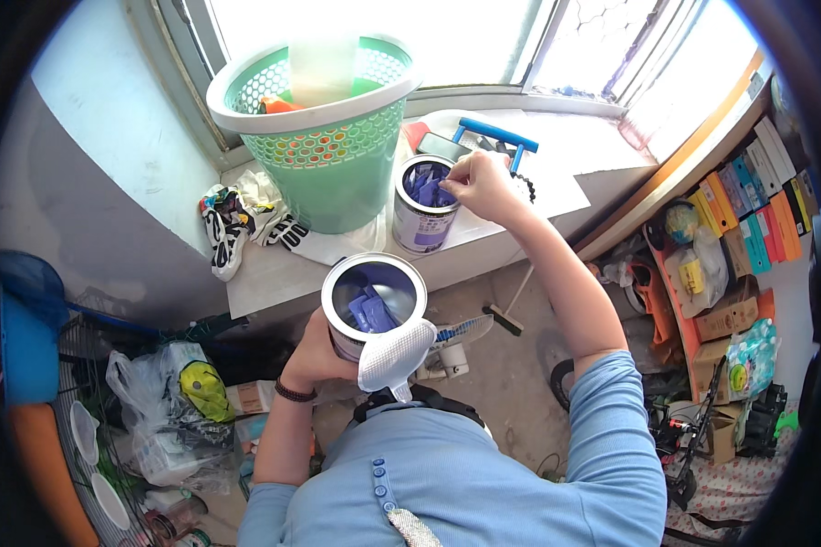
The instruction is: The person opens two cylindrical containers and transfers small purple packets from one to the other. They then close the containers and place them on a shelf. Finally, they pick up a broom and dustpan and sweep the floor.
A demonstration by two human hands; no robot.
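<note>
My left hand (321, 352) grips an open tin can (339, 335) from its side, in front of my chest. A few purple packets (373, 311) lie at the bottom of that can. By its near rim sticks out a white dimpled piece with a tab (397, 355), perhaps a peeled-back foil lid. A second tin can (424, 229), bearing writing, stands on the windowsill and is filled with purple packets (425, 184). The pinched fingertips of my right hand (482, 184) are over its right rim, at the packets. Whether a packet is between them cannot be made out.
A green plastic basket (328, 184) stands on the sill (479, 239), with printed fabric (239, 219) beside it. Behind the second can lie a dark flat device (442, 146) and a blue-handled frame (496, 133). A loaded shelf (684, 328) is at right; plastic bags (171, 410) lie lower left.
</note>
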